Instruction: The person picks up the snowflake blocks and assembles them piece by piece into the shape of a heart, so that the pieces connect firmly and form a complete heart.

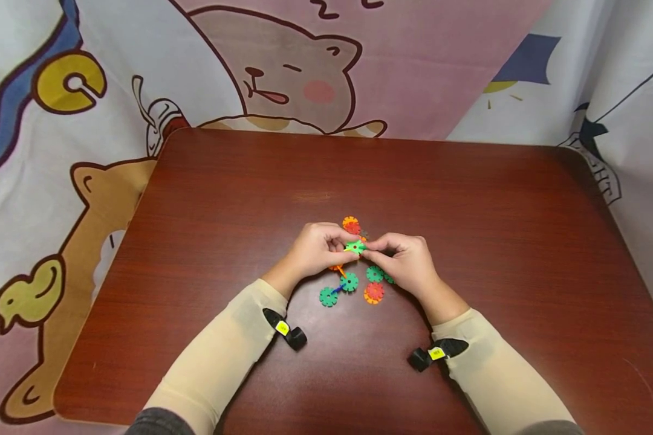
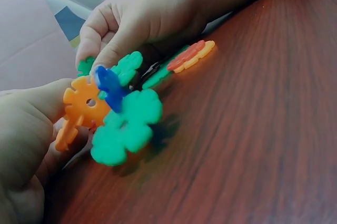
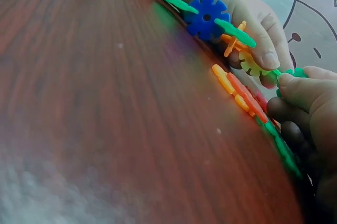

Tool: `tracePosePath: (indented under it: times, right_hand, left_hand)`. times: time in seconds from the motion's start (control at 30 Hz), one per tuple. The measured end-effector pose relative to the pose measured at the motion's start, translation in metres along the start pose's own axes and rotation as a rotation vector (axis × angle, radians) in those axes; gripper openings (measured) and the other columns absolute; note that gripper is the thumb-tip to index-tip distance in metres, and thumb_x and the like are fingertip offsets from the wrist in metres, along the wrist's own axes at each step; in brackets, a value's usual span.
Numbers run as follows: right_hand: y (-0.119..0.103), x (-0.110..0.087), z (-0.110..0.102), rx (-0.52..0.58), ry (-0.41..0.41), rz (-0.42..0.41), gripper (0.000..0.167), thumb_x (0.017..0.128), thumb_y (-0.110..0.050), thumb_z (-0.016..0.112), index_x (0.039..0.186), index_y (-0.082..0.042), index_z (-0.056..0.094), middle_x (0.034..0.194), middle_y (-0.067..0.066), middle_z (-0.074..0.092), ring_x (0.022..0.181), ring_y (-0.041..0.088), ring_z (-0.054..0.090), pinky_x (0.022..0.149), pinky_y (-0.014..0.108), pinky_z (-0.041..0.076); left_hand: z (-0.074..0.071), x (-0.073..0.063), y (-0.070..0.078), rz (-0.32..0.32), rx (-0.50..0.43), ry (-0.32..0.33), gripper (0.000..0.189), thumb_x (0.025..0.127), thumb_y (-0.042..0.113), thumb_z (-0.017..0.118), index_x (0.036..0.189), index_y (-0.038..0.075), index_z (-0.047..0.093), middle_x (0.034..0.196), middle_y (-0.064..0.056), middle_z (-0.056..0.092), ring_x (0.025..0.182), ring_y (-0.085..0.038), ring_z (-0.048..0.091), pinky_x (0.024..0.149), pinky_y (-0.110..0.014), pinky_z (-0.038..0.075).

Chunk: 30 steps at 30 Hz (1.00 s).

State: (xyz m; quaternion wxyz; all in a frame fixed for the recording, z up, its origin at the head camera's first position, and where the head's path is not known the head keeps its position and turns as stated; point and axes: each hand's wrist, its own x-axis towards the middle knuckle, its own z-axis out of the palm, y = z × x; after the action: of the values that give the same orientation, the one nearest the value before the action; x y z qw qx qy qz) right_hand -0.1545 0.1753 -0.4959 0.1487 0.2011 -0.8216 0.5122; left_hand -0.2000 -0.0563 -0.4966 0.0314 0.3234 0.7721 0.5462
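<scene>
Above the middle of the table, my left hand (image 1: 317, 246) holds a joined chain of notched plastic snowflake discs by thumb and fingers. A yellow disc (image 3: 249, 65) sits at its fingertips. From there hang an orange disc (image 2: 80, 97), a blue disc (image 3: 198, 26) and green discs, one a green disc (image 1: 349, 282) at the blue one's side. My right hand (image 1: 410, 260) pinches a bright green disc (image 1: 355, 247) against the yellow one, and the fingertips of both hands nearly meet there. Fingers partly hide where the two discs join.
On the brown table (image 1: 239, 187), an orange and red pair of discs (image 1: 350, 225) lies beyond the hands. Nearer, below the right hand, lie a green disc (image 1: 375, 273) and a red disc (image 1: 374, 291) over an orange one. A printed cloth (image 1: 413, 72) hangs behind the table.
</scene>
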Motion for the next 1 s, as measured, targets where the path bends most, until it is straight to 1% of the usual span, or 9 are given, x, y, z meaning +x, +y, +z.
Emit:
tracePosePath:
  times: [0.2, 0.33, 0.43, 0.5, 0.63, 0.7, 0.8, 0.93, 1.0]
  right_hand:
    - [0.000, 0.000, 0.001, -0.018, 0.034, 0.017, 0.019, 0.079, 0.002, 0.094, 0.091, -0.009, 0.085, 0.084, -0.001, 0.080, 0.072, 0.008, 0.072, 0.065, 0.014, 0.055]
    - [0.003, 0.002, 0.002, 0.026, 0.080, -0.001, 0.027, 0.076, 0.007, 0.094, 0.097, -0.005, 0.082, 0.084, 0.006, 0.078, 0.069, 0.017, 0.070, 0.066, 0.019, 0.056]
    - [0.005, 0.003, 0.002, 0.032, 0.132, -0.026, 0.031, 0.074, 0.009, 0.091, 0.101, -0.003, 0.080, 0.089, 0.010, 0.077, 0.074, 0.024, 0.069, 0.070, 0.024, 0.055]
    - [0.007, 0.004, 0.000, -0.019, 0.168, -0.035, 0.026, 0.076, 0.006, 0.086, 0.100, -0.004, 0.080, 0.093, 0.010, 0.076, 0.081, 0.027, 0.067, 0.075, 0.026, 0.053]
    - [0.009, 0.007, -0.004, -0.253, 0.195, -0.017, 0.013, 0.076, -0.008, 0.076, 0.089, -0.009, 0.079, 0.087, 0.004, 0.073, 0.081, 0.027, 0.059, 0.075, 0.037, 0.045]
    - [0.009, 0.007, -0.006, -0.348, 0.164, 0.023, 0.011, 0.076, -0.013, 0.071, 0.084, -0.010, 0.077, 0.082, 0.003, 0.070, 0.078, 0.026, 0.056, 0.072, 0.040, 0.043]
    - [0.008, 0.006, -0.010, -0.453, 0.064, 0.100, 0.016, 0.074, -0.020, 0.068, 0.086, -0.013, 0.075, 0.081, 0.002, 0.064, 0.080, 0.025, 0.054, 0.073, 0.043, 0.043]
    - [0.008, 0.006, -0.012, -0.524, -0.095, 0.171, 0.028, 0.070, -0.026, 0.071, 0.097, -0.017, 0.072, 0.090, 0.001, 0.063, 0.090, 0.028, 0.053, 0.079, 0.049, 0.041]
    - [0.007, 0.006, -0.012, -0.538, -0.150, 0.193, 0.034, 0.069, -0.029, 0.074, 0.101, -0.019, 0.070, 0.094, 0.000, 0.063, 0.094, 0.029, 0.053, 0.081, 0.050, 0.040]
  left_hand:
    - [0.003, 0.003, 0.001, -0.021, -0.001, 0.014, 0.032, 0.081, 0.009, 0.095, 0.111, 0.003, 0.082, 0.082, 0.001, 0.073, 0.067, -0.008, 0.066, 0.064, -0.025, 0.059]
    - [0.005, 0.003, 0.002, -0.061, -0.046, 0.034, 0.035, 0.085, 0.009, 0.091, 0.116, 0.005, 0.078, 0.083, 0.001, 0.072, 0.070, -0.012, 0.065, 0.065, -0.026, 0.058]
    - [0.006, 0.003, 0.003, -0.077, -0.091, 0.056, 0.037, 0.086, 0.006, 0.089, 0.120, 0.004, 0.075, 0.087, -0.001, 0.072, 0.074, -0.015, 0.066, 0.068, -0.028, 0.058]
    - [0.007, 0.003, 0.004, -0.082, -0.120, 0.070, 0.037, 0.086, 0.004, 0.087, 0.121, 0.002, 0.074, 0.089, -0.004, 0.073, 0.075, -0.017, 0.067, 0.070, -0.029, 0.059]
    - [0.006, 0.003, 0.005, -0.106, -0.156, 0.103, 0.036, 0.088, 0.004, 0.085, 0.122, 0.002, 0.074, 0.096, -0.008, 0.074, 0.079, -0.020, 0.071, 0.076, -0.030, 0.062]
    - [0.005, 0.003, 0.005, -0.122, -0.156, 0.115, 0.035, 0.088, 0.005, 0.084, 0.122, 0.002, 0.073, 0.099, -0.009, 0.074, 0.080, -0.020, 0.072, 0.077, -0.030, 0.062]
    - [0.004, 0.003, 0.006, -0.139, -0.141, 0.118, 0.035, 0.089, 0.005, 0.083, 0.122, 0.003, 0.072, 0.100, -0.008, 0.073, 0.080, -0.019, 0.071, 0.075, -0.028, 0.060]
    - [0.004, 0.003, 0.005, -0.141, -0.128, 0.110, 0.035, 0.089, 0.005, 0.081, 0.122, 0.003, 0.070, 0.101, -0.007, 0.073, 0.079, -0.017, 0.068, 0.071, -0.027, 0.057]
    - [0.004, 0.003, 0.005, -0.143, -0.130, 0.112, 0.035, 0.089, 0.004, 0.081, 0.122, 0.002, 0.069, 0.102, -0.007, 0.072, 0.079, -0.017, 0.068, 0.071, -0.026, 0.057]
